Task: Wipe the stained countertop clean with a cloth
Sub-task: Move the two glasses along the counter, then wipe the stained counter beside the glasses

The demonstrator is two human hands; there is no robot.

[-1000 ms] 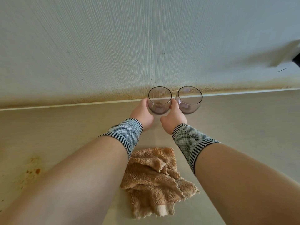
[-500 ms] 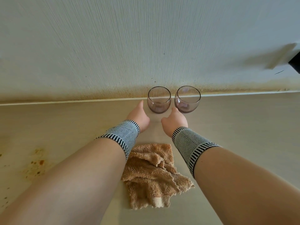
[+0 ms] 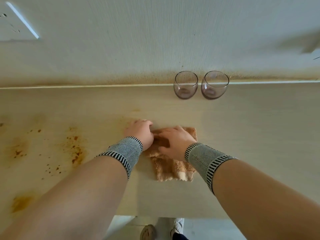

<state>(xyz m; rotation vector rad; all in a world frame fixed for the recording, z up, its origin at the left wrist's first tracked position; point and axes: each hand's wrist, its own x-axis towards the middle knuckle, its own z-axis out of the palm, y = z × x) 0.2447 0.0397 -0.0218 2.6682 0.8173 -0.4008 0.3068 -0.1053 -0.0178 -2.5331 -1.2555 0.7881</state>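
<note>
A tan fluffy cloth (image 3: 173, 170) lies crumpled on the pale countertop (image 3: 251, 135), near its front edge. My right hand (image 3: 174, 142) arches over the cloth's upper part, with fingers and thumb curled into the fabric. My left hand (image 3: 140, 133) sits knuckles up at the cloth's left edge, its fingers curled down against the fabric and partly hidden. Orange-brown stains (image 3: 74, 149) spatter the countertop left of both hands, with a larger smear (image 3: 20, 203) near the front left.
Two empty stemless glasses (image 3: 186, 85) (image 3: 214, 84) stand side by side against the back wall, beyond and right of the hands. A wall socket (image 3: 15, 23) is at top left. Grime runs along the wall's base. Below the counter's front edge my feet (image 3: 149, 231) show.
Both hands let go of the two glasses, drew back toward me and came down on the cloth. The view has shifted, showing more stained counter on the left.
</note>
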